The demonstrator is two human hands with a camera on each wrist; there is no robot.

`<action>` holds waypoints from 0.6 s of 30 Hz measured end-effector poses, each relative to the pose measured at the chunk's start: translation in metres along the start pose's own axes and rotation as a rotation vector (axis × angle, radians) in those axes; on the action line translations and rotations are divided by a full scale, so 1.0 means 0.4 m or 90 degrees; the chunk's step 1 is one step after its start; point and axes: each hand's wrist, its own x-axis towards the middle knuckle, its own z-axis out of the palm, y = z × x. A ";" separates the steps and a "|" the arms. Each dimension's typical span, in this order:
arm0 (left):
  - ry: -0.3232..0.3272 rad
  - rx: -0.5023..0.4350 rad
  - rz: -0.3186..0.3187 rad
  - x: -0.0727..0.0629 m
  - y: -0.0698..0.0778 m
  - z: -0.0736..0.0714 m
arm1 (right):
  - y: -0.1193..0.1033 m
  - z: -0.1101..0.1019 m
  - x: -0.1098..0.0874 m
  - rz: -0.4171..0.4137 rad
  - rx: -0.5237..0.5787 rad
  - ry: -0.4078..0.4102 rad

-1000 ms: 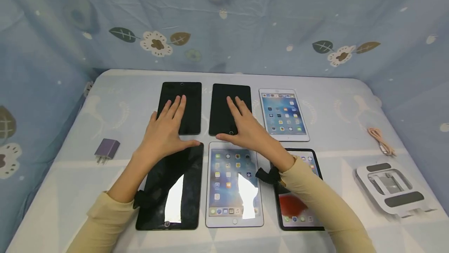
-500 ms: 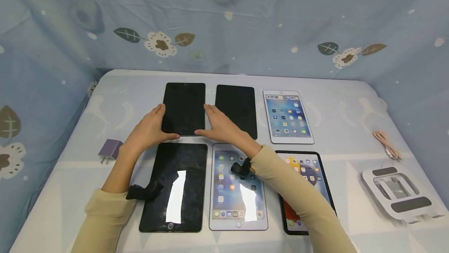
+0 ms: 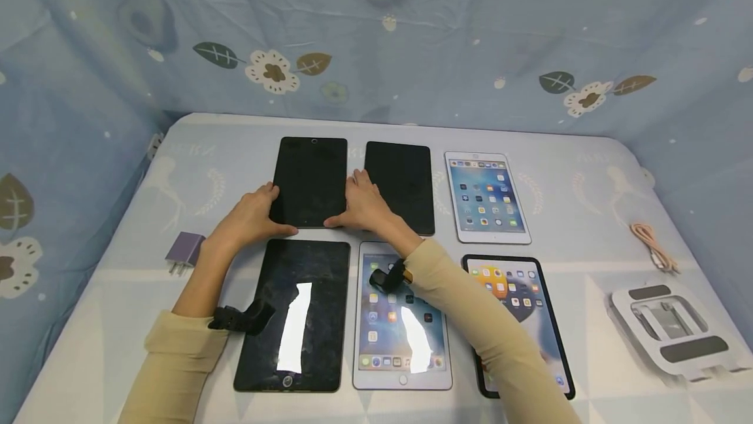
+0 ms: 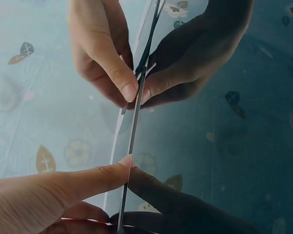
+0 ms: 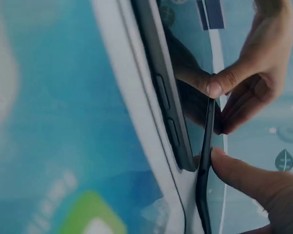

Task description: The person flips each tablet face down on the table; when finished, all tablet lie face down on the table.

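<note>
Both hands hold the black tablet (image 3: 312, 179) at the back left of the table, its dark screen facing up. My left hand (image 3: 250, 216) has its fingertips along the left side and its thumb at the near edge. On the opposite side my right hand (image 3: 366, 205) grips the same tablet, thumb at the near right corner, fingers in the gap beside a second black tablet (image 3: 402, 189). In the left wrist view, the thumb of the left hand (image 4: 78, 190) presses the thin edge and mirrors in the glossy screen. In the right wrist view, the right thumb (image 5: 234, 170) meets the dark edge.
A white tablet (image 3: 485, 195) lies back right. Nearer lie a large black tablet (image 3: 294, 319), a white tablet (image 3: 402, 339) and a black-framed tablet (image 3: 529, 293), partly under the right sleeve. A purple charger plug (image 3: 185, 249), coiled cable (image 3: 653, 247) and white folding stand (image 3: 673, 329) flank them.
My hands have gone from lying over the two back black tablets to gripping the sides of the back left one. The right hand moved left. The view shifted slightly.
</note>
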 end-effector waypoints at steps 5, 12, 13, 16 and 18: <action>0.013 0.010 0.018 0.003 -0.002 0.004 | -0.003 0.010 0.016 0.032 0.110 0.026; -0.008 -0.002 0.021 0.004 0.001 -0.004 | -0.007 -0.005 0.005 0.085 0.486 0.069; -0.016 -0.008 0.026 0.002 0.000 -0.006 | -0.011 -0.009 0.000 0.081 0.529 0.074; -0.030 -0.028 0.050 -0.004 0.003 -0.011 | -0.023 -0.023 -0.014 0.051 0.598 0.093; -0.031 -0.032 0.071 -0.004 0.014 -0.010 | -0.028 -0.033 -0.023 0.038 0.623 0.106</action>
